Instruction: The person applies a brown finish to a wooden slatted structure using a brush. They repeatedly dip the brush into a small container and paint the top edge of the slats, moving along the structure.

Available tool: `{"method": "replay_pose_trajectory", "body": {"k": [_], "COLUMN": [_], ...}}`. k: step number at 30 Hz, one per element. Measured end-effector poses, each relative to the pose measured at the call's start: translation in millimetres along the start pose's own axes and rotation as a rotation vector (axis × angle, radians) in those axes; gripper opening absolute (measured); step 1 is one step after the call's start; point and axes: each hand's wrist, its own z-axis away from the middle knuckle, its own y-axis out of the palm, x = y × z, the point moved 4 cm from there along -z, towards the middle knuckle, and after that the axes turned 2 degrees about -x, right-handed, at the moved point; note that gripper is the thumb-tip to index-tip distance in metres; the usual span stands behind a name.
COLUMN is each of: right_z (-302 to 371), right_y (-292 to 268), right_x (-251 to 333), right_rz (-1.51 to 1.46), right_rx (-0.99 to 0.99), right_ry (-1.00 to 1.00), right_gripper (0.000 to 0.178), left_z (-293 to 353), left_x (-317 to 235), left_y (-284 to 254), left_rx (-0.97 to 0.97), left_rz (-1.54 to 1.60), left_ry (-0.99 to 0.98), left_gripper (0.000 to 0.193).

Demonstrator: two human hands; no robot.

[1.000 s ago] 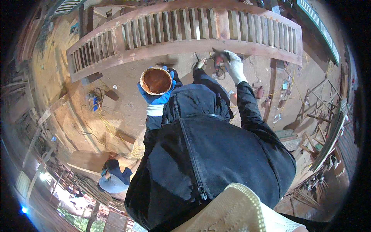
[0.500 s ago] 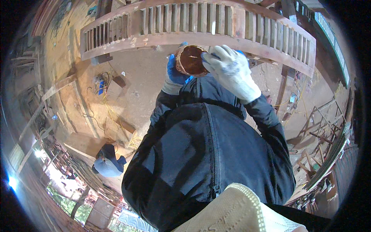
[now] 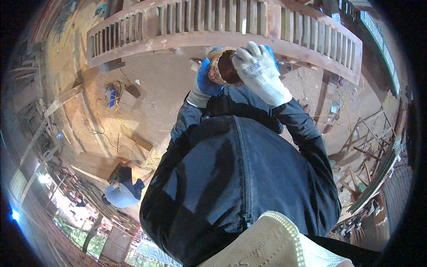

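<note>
We clasp a brown tub (image 3: 215, 66) in our left hand (image 3: 206, 81) | its mouth (image 3: 227, 71) tips toward our right hand (image 3: 259, 73), just beside it | right-hand grip: we cannot tell

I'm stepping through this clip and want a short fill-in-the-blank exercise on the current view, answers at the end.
1. The left hand grips the brown container on its ____ side.
2. The back of the glove on the right hand is mostly ____.
3. Down the front of the dark jacket runs a ____.
4. Beyond the hands, the slatted panel is made of ____.

Missing words: left; white; zipper; wood.
</note>
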Motion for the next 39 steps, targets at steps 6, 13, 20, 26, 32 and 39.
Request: {"method": "replay_pose_trajectory", "body": {"k": [6,13,20,26,32,39], "right_z": [10.8,34.9,36.3,46.2,41.0,12.0], "right_y": [9.9,12.9,20.3,47.0,79.1,152.5], "right_x": [-3.1,-49.9,-34.3,-33.4,-22.8,-48.7], "right_rz": [-0.336,-0.968,-1.332,-1.491,-1.646,-1.676], "right_rx": [0.061,0.145,0.171,0.347,0.438,0.248], "right_ry": [0.079,0.601,0.654,0.923,1.078,1.118], "right_gripper": [0.013,0.030,0.025,0.028,0.029,0.030], "left_z": [3.9,1.1,-7.9,-10.2,-2.2,-7.7], "left_x": [-0.5,-3.0,-0.8,13.4,17.8,10.2], "left_y": [3.3,3.7,-12.8,-39.2,-59.1,-155.5], "left_rx": [-0.047,-0.007,-0.058,-0.231,-0.210,-0.352], "left_rz": [-0.174,-0.051,-0.094,-0.066,0.051,0.076], "left_ry": [-0.023,-0.044,0.021,0.064,0.010,0.200], "left_gripper": [0.070,0.067,0.063,0.060,0.061,0.067]}}
